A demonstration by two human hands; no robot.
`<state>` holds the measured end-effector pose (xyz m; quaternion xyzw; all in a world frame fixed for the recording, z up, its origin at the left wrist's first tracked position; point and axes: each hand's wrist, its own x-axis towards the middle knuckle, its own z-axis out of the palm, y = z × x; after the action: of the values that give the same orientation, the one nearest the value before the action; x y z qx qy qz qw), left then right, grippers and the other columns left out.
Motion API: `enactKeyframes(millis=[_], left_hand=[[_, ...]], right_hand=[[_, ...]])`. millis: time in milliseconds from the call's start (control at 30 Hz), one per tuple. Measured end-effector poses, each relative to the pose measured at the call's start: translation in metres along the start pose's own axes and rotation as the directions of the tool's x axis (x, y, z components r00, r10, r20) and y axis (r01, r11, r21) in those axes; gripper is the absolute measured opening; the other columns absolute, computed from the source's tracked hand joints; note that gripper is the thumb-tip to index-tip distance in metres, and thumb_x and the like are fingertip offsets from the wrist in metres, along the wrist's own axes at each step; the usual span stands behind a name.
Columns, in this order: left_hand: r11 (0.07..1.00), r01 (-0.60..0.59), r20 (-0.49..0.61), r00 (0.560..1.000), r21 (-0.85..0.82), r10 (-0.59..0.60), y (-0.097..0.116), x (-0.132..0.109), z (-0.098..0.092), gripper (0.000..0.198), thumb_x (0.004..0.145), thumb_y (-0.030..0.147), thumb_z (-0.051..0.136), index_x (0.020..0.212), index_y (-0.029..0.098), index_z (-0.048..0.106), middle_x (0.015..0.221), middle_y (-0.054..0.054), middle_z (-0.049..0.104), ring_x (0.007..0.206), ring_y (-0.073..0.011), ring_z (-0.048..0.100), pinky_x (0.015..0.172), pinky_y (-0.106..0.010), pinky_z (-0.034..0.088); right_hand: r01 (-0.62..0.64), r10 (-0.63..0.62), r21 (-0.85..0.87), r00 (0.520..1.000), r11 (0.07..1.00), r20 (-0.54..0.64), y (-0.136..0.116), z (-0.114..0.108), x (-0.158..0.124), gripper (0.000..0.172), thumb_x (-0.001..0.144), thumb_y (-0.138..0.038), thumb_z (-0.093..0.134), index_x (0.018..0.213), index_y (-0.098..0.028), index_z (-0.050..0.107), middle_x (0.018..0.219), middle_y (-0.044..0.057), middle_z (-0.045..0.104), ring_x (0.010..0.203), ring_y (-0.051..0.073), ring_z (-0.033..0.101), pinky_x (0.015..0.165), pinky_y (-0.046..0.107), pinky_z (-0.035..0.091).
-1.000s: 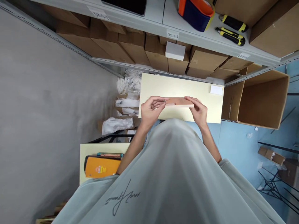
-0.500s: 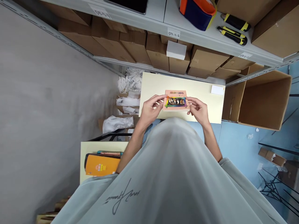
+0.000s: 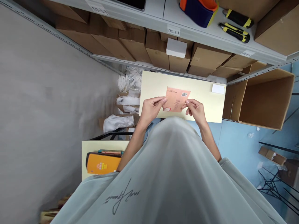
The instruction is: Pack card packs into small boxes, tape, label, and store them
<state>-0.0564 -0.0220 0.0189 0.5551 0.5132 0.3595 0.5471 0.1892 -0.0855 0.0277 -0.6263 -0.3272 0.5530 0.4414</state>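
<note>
The left hand [image 3: 153,107] and the right hand [image 3: 197,110] both hold a pink book [image 3: 176,99] over the table [image 3: 206,105], about midway between its left and right edges. The left grip is closed down to the book's thickness: the thumb lies on the face by the left edge, the other fingers mostly hidden behind. The right grip is just as narrow, pinching the right edge by thumb and forefinger, with the remaining fingers curled loosely below. The face in view is tilted toward the head; a barcode [image 3: 184,94] sits at its far right corner and a red-edged label [image 3: 166,109] at its near left one. A white card [image 3: 218,89] lies in the table's far right corner. Beyond the far edge, cartons [image 3: 207,59] fill a shelf [image 3: 198,37]; an open box [image 3: 263,99] stands just beside the right edge.
</note>
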Motion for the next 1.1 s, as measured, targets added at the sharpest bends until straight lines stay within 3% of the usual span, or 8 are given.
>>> enactKeyframes(millis=[100,200,467,633,767,900,1000,1100], left_hand=[[1.0,-0.005,0.017,1.0,-0.007,0.005,-0.001,-0.001,-0.002,0.059,0.1,0.079,0.079,0.106,0.022,0.093,0.08,-0.004,0.081,0.05,-0.0122,0.051,0.049,-0.029,0.043],[1.0,-0.026,0.029,0.999,-0.004,0.026,-0.005,0.0,-0.003,0.061,0.103,0.08,0.074,0.117,0.023,0.093,0.084,-0.004,0.082,0.054,-0.013,0.059,0.052,-0.028,0.047],[0.998,-0.057,-0.071,0.996,-0.028,0.055,-0.019,0.005,0.001,0.055,0.092,0.057,0.095,0.133,0.024,0.08,0.112,-0.007,0.089,0.086,-0.018,0.079,0.073,-0.027,0.058],[0.979,-0.204,-0.051,0.978,0.003,0.204,-0.01,0.002,-0.004,0.016,0.099,0.043,0.087,0.102,0.027,0.087,0.114,-0.008,0.091,0.112,-0.0272,0.085,0.097,-0.041,0.066],[0.964,-0.265,-0.094,0.96,0.013,0.265,-0.01,0.002,-0.007,0.02,0.102,0.039,0.084,0.085,0.028,0.084,0.114,-0.006,0.091,0.113,-0.0296,0.086,0.107,-0.05,0.067],[0.949,-0.314,-0.131,0.94,0.026,0.315,-0.017,0.004,-0.009,0.02,0.101,0.045,0.089,0.089,0.029,0.084,0.112,-0.006,0.091,0.119,-0.0307,0.085,0.112,-0.052,0.067],[0.948,-0.315,-0.166,0.934,0.038,0.317,-0.017,0.003,-0.007,0.03,0.098,0.053,0.094,0.111,0.027,0.086,0.115,-0.006,0.089,0.116,-0.0282,0.086,0.11,-0.047,0.068],[0.939,-0.338,-0.191,0.919,0.061,0.344,-0.008,-0.001,0.0,0.041,0.099,0.057,0.093,0.123,0.024,0.085,0.112,-0.006,0.088,0.1,-0.0226,0.087,0.09,-0.035,0.07]], right_hand=[[0.034,-0.034,0.005,0.999,0.999,-0.024,0.001,-0.001,0.0,0.074,0.094,-0.097,0.071,0.103,-0.024,0.08,0.097,0.007,0.088,0.06,0.014,0.072,0.049,0.027,0.049],[0.088,-0.089,-0.03,0.996,0.996,-0.023,0.004,-0.001,0.002,0.068,0.093,-0.092,0.078,0.111,-0.027,0.081,0.1,0.004,0.085,0.067,0.015,0.073,0.053,0.027,0.051],[0.207,-0.224,-0.143,0.968,0.968,-0.114,0.008,0.006,0.002,0.051,0.094,-0.07,0.09,0.119,-0.029,0.075,0.11,0.005,0.087,0.093,0.021,0.077,0.07,0.03,0.053],[0.336,-0.362,-0.268,0.931,0.903,-0.051,0.001,0.009,-0.007,0.025,0.106,-0.056,0.079,0.11,-0.032,0.084,0.126,0.009,0.091,0.114,0.029,0.079,0.085,0.042,0.063],[0.479,-0.509,-0.361,0.86,0.8,0.012,0.002,0.011,-0.01,0.017,0.11,-0.048,0.076,0.102,-0.037,0.086,0.132,0.005,0.09,0.115,0.032,0.078,0.104,0.058,0.065],[0.554,-0.585,-0.36,0.811,0.75,0.029,0.009,0.014,-0.008,0.02,0.115,-0.048,0.071,0.107,-0.036,0.086,0.132,0.006,0.09,0.117,0.031,0.08,0.107,0.058,0.065],[0.489,-0.527,-0.288,0.847,0.823,-0.07,0.018,0.017,0.001,0.031,0.114,-0.06,0.072,0.116,-0.032,0.085,0.126,0.009,0.09,0.118,0.029,0.082,0.101,0.05,0.068],[0.355,-0.367,-0.109,0.921,0.929,-0.129,0.03,0.026,0.017,0.048,0.105,-0.075,0.077,0.12,-0.029,0.083,0.106,0.006,0.089,0.094,0.023,0.083,0.087,0.04,0.069]])
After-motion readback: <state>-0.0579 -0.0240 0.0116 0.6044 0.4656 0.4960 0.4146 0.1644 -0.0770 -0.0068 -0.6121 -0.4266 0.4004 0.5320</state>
